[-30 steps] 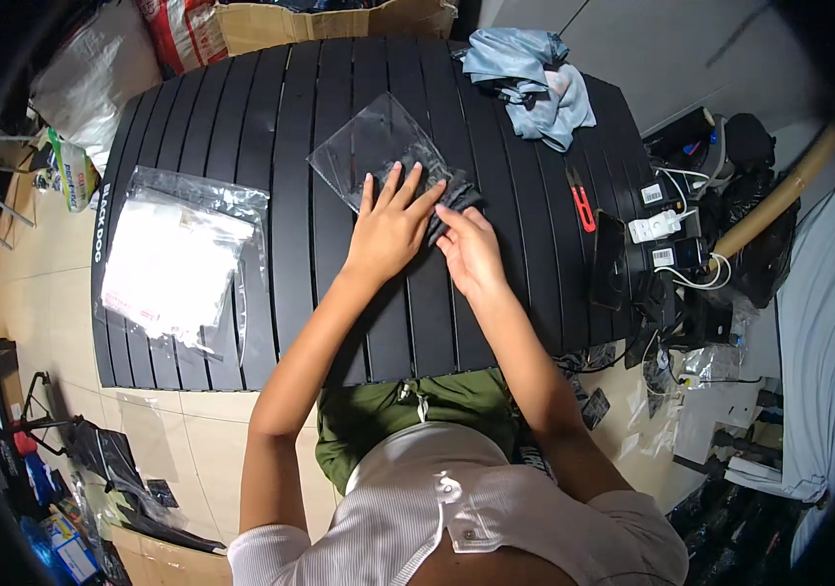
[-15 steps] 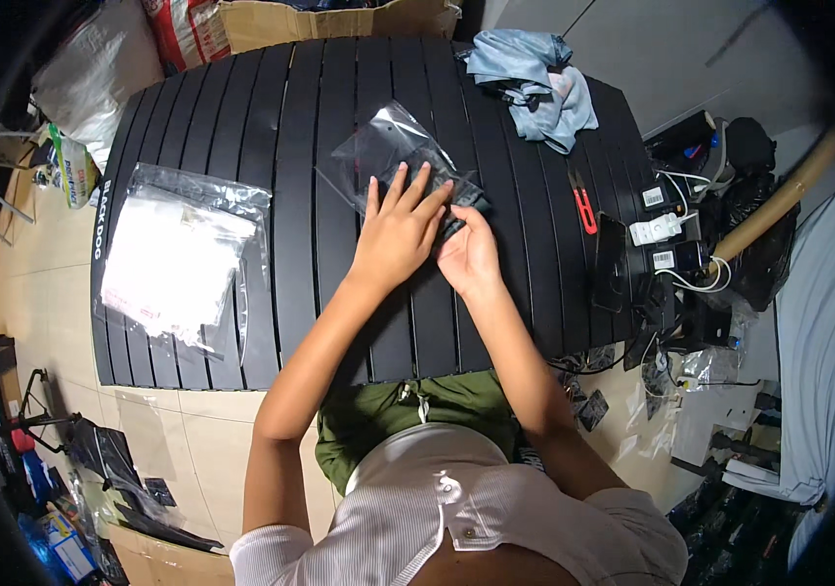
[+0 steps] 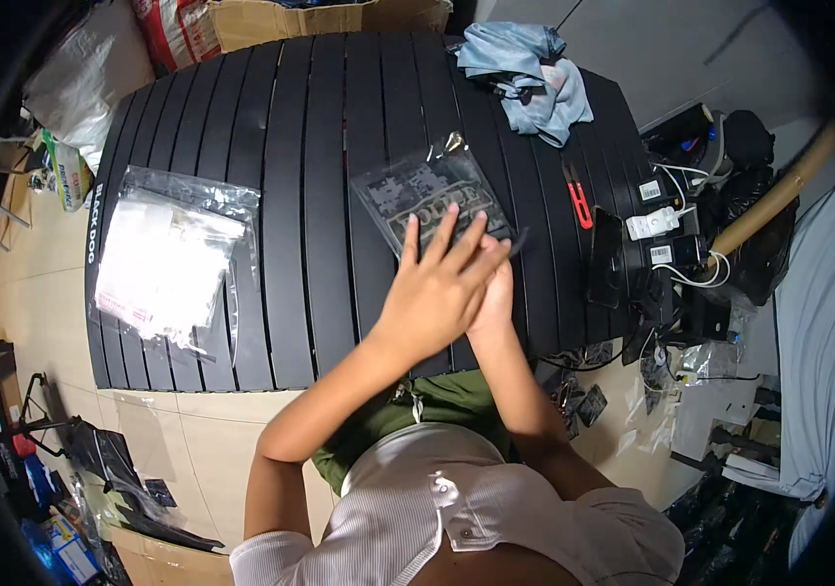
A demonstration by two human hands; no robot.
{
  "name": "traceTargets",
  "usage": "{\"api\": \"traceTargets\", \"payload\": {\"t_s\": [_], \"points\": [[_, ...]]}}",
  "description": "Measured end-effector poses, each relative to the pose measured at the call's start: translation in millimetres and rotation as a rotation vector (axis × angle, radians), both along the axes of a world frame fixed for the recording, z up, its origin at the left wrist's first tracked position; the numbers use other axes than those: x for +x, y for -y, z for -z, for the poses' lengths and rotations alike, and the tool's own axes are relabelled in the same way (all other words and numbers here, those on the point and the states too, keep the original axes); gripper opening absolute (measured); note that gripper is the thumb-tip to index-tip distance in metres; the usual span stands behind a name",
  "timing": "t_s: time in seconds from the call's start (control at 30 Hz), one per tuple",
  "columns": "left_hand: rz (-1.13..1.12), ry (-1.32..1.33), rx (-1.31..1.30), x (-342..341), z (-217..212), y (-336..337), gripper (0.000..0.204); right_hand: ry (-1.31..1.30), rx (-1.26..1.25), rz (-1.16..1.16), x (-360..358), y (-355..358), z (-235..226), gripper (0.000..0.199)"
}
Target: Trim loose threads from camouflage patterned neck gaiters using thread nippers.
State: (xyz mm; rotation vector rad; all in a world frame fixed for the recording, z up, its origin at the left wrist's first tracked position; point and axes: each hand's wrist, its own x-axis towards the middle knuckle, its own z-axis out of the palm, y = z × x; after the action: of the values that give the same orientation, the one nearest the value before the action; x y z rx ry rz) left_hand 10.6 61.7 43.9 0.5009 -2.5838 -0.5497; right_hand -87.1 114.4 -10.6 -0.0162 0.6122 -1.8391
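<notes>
Looks like a small packing/storage workroom: black slatted counter (image 3: 320, 146) w/ clear plastic bags of white items (image 3: 168, 264), brown cardboard boxes (image 3: 320, 18), tangled white chargers & cables (image 3: 666, 230), tiled floor.

- A clear plastic bag (image 3: 427, 195) is lying flat on the black slatted table, near the middle and slightly toward the far right; it is sitting skewed, its corners pointing diagonally across the slats.
- Dark contents with pale markings are showing through the film, which is catching glare and wrinkling along its edges.
- A small shiny bit is glinting at its far corner.
- Its near edge is disappearing under the fingertips of the left hand (image 3: 432, 293), so that part is hidden.
</notes>
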Motion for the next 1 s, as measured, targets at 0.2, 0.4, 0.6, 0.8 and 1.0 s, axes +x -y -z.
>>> {"api": "traceTargets", "payload": {"t_s": [0.2, 0.4, 0.6, 0.8, 1.0], "points": [[-0.207, -0.560, 0.366, 24, -5, -30, 0.062, 0.070, -0.097, -0.185, -1, -16, -27, 0.044], [-0.013, -1.346, 1.835, 37, 18, -10, 0.062, 0.169, -0.110, -0.116, 13, -35, -30, 0.043], [-0.100, -1.173, 1.893, 31, 20, -6, 0.046, 0.140, 0.046, -0.171, 16, -40, -16, 0.040], [-0.108, -1.166, 1.948, 34, 21, -10, 0.054, 0.012, 0.015, -0.098, 17, -40, -12, 0.046], [-0.114, -1.138, 1.989, 37, 26, -10, 0.060, 0.095, -0.016, -0.107, 20, -41, -20, 0.049]]}}
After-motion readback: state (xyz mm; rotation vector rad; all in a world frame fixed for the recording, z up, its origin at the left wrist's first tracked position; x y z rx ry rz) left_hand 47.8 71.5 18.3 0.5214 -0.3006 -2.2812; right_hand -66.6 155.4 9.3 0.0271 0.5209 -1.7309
